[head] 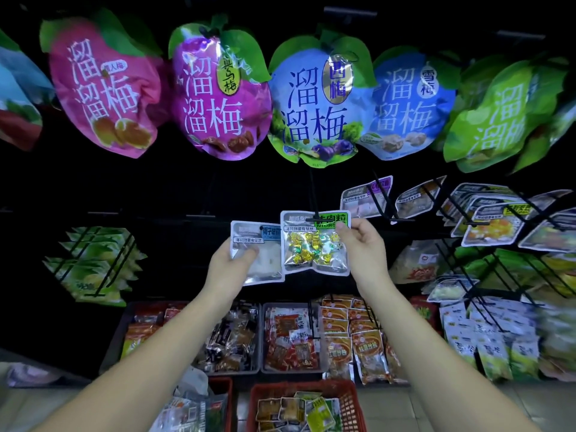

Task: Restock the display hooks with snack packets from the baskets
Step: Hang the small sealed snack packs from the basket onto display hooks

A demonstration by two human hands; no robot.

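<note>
Red basket (350, 400) sits well below both sets of fingers, so a dropped packet lands there or on the floor. Left hand (230, 260): thumb and fingers clamped on the lower-left part of the white-filled packet (265, 241), whose edge touches or overlaps the next packet and may snag it. Right hand (358, 241): thumb and forefinger pinch the gold-candy packet (311, 247) at its top-right corner, and it hangs left of them. A one-corner grip lets it swing. Hook (315, 219) sits just left of the right thumb. Too dim to tell if it is through the hang hole; if not, releasing drops the packet.
</note>
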